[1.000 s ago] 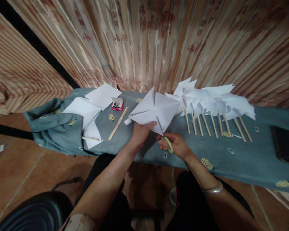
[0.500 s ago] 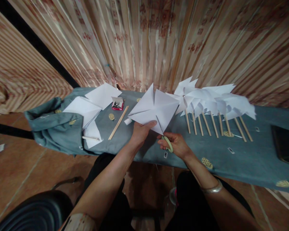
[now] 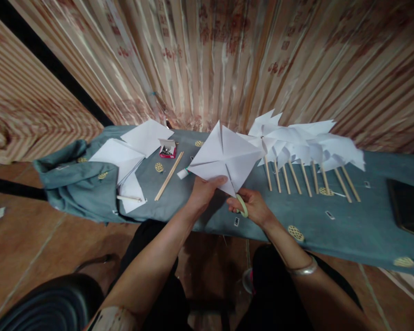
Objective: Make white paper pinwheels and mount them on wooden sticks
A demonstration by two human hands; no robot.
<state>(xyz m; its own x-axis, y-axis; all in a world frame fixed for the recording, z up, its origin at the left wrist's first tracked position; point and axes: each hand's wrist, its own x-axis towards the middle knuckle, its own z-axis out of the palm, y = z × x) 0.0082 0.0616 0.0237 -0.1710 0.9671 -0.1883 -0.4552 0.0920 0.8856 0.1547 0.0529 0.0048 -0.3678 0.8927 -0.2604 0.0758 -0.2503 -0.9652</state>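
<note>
My left hand (image 3: 204, 192) pinches a white paper square (image 3: 239, 154) near its lower edge, thumb on top. Slits run from the sheet's corners toward its middle. In my right hand (image 3: 253, 207) is a pair of scissors with pale green handles (image 3: 242, 205); the fingers are closed round the loops. The scissors are at the sheet's lower corner, their blades mostly hidden by the paper. To the right lie several white paper pinwheels (image 3: 267, 133), overlapping, on wooden sticks (image 3: 305, 180). A white tube-like item (image 3: 183, 173) rests just left of the sheet.
On the grey-green cloth (image 3: 207, 224) lie stacked white papers (image 3: 115, 154), a small red box of metal pins (image 3: 167, 150), loose wooden sticks (image 3: 169, 176) and a pale stick-like item (image 3: 129, 198). A dark phone-like device (image 3: 407, 207) is at far right. A pleated curtain (image 3: 207, 59) hangs behind.
The paper square has shifted slightly right and down, with my left hand moving along with it. My right hand and the scissors stay in nearly the same place.
</note>
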